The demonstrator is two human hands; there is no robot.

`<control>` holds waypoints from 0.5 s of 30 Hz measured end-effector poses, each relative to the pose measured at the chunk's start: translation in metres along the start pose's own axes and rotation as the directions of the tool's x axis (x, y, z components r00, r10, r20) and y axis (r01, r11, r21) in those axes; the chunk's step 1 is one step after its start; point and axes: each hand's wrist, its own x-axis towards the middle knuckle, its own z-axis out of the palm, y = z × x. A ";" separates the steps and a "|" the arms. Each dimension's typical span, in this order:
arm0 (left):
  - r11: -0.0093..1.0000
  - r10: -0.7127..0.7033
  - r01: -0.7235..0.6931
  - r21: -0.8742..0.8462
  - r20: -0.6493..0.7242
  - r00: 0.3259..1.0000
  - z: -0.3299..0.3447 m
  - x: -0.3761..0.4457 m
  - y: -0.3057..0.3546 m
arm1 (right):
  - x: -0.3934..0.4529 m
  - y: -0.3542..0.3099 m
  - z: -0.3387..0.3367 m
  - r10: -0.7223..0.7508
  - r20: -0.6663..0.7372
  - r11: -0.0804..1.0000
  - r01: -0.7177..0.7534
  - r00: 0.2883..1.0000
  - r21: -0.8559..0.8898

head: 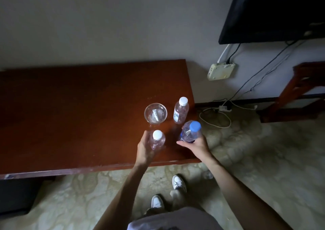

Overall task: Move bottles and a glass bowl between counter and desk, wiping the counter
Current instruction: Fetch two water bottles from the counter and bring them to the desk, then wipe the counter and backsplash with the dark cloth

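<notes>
On the right end of the dark red wooden counter (70, 106) stand three clear plastic bottles and a glass bowl (155, 113) with a small white tube inside. My left hand (145, 150) wraps around a white-capped bottle (157, 139) near the front. My right hand (197, 144) grips a blue-capped bottle (190, 131) at the counter's right edge. A second white-capped bottle (181, 110) stands untouched behind it, beside the bowl.
A black television (274, 11) hangs on the wall at upper right, with a white wall box (221, 71) and loose cables (218, 117) below. A dark wooden chair (299, 92) stands at far right. Patterned carpet (263, 159) and my shoes (178, 184) are below.
</notes>
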 end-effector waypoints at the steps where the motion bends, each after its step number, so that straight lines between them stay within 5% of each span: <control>1: 1.000 0.003 -0.003 -0.003 0.003 1.000 -0.001 0.000 -0.003 | 0.000 0.000 0.001 -0.008 -0.007 1.000 0.008 1.000 0.003; 15: 0.999 -0.041 0.039 0.032 0.091 0.995 0.000 0.008 -0.026 | -0.023 0.045 -0.016 -0.060 -0.066 0.995 0.054 0.996 -0.087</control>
